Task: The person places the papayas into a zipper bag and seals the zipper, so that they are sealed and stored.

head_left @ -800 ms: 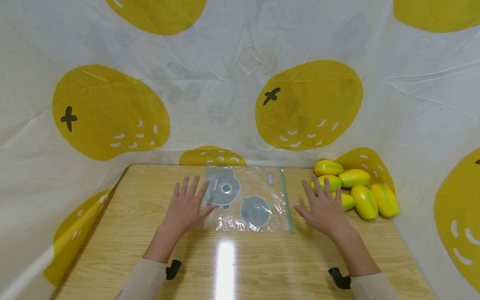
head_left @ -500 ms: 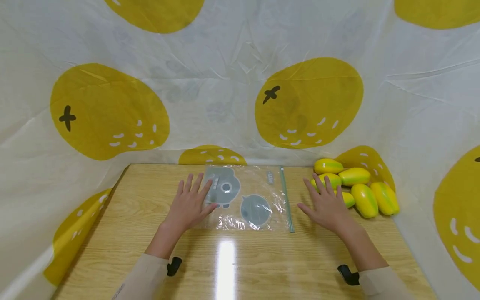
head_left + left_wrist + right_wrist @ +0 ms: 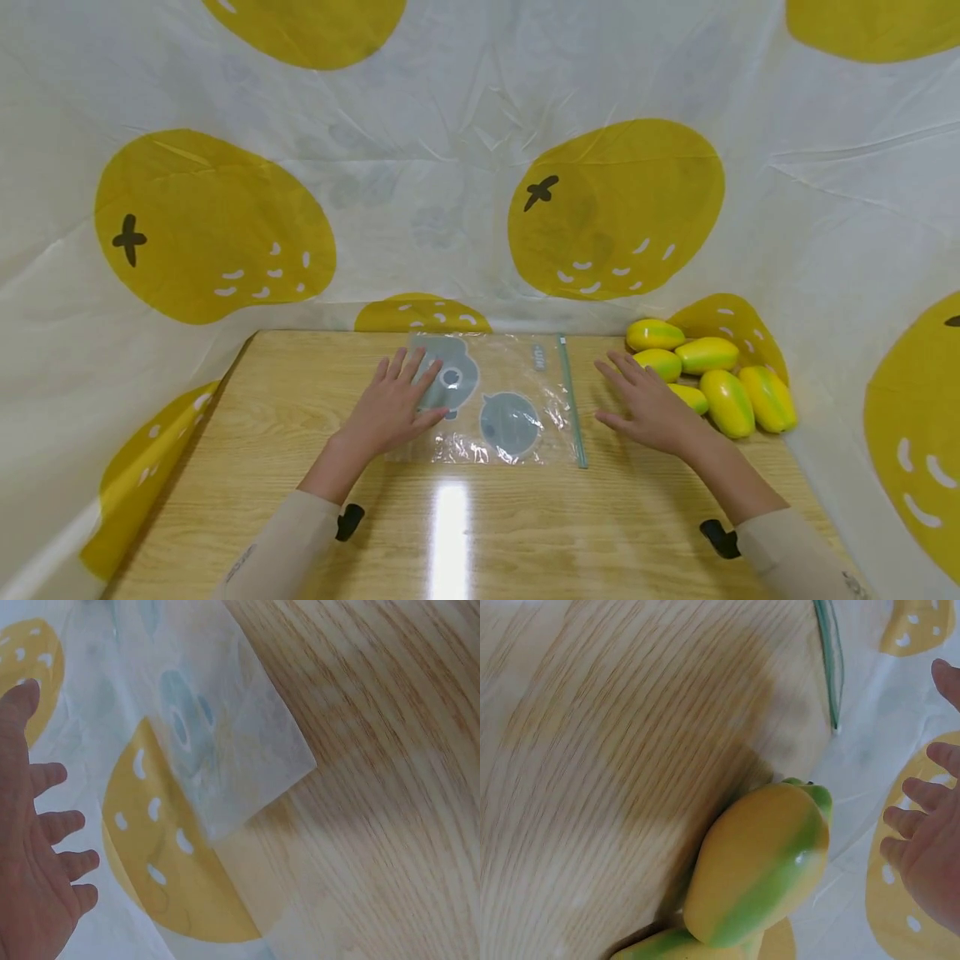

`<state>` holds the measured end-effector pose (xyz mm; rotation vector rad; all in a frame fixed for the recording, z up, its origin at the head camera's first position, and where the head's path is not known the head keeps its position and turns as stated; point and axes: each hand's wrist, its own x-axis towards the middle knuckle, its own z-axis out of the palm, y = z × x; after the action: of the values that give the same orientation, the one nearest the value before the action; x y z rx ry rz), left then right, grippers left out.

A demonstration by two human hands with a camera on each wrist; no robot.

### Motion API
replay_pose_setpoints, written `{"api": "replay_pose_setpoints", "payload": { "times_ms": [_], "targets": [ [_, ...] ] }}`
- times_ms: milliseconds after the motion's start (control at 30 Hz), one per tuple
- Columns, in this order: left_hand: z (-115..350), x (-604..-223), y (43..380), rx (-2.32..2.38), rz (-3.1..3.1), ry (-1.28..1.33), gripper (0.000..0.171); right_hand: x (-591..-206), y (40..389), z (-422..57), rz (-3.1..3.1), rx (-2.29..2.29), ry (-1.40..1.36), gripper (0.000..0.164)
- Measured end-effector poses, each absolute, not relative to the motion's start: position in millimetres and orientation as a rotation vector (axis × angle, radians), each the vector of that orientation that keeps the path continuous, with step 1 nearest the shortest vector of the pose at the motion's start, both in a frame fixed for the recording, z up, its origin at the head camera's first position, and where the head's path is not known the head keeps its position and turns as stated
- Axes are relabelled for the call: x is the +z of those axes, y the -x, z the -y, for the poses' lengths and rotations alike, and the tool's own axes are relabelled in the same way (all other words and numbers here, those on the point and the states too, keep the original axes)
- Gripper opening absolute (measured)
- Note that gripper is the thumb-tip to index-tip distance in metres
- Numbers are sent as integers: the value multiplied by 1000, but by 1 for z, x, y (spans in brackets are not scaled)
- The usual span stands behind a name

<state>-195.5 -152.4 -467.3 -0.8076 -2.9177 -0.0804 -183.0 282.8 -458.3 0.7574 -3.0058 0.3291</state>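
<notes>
A clear zip bag (image 3: pixel 551 375) with grey cartoon prints lies flat on the table, its green zip strip (image 3: pixel 572 408) toward the right. My left hand (image 3: pixel 386 408) hovers over the bag's left end, fingers spread, holding nothing. In the left wrist view, a bag corner (image 3: pixel 262 750) shows beyond the fingers. My right hand (image 3: pixel 652 408), fingers extended and bare of any object, is between the zip strip and several yellow papayas (image 3: pixel 727 404) with green stripes. It partly covers the nearest ones. The right wrist view shows one papaya (image 3: pixel 757 862) up close.
The wooden table (image 3: pixel 285 417) ends at the back and sides against a white cloth (image 3: pixel 427 208) printed with big yellow fruit shapes. The papayas are grouped at the back right corner. Black wrist pieces (image 3: pixel 720 539) sit beside both sleeves.
My left hand has shifted right, further over the bag. The right hand has turned inward, its fingers pointing more to the left. Bag and papayas stay in place.
</notes>
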Motion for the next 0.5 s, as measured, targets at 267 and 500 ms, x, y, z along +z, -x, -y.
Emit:
{"api": "replay_pose_setpoints", "payload": {
  "times_ms": [267,500],
  "targets": [
    [142,-470,200,-126,2950,904,78,-461,187,-279,3069,532,-830,78],
    [131,-474,200,-99,2959,965,80,-471,189,-275,3132,697,-827,77]
  ]
}}
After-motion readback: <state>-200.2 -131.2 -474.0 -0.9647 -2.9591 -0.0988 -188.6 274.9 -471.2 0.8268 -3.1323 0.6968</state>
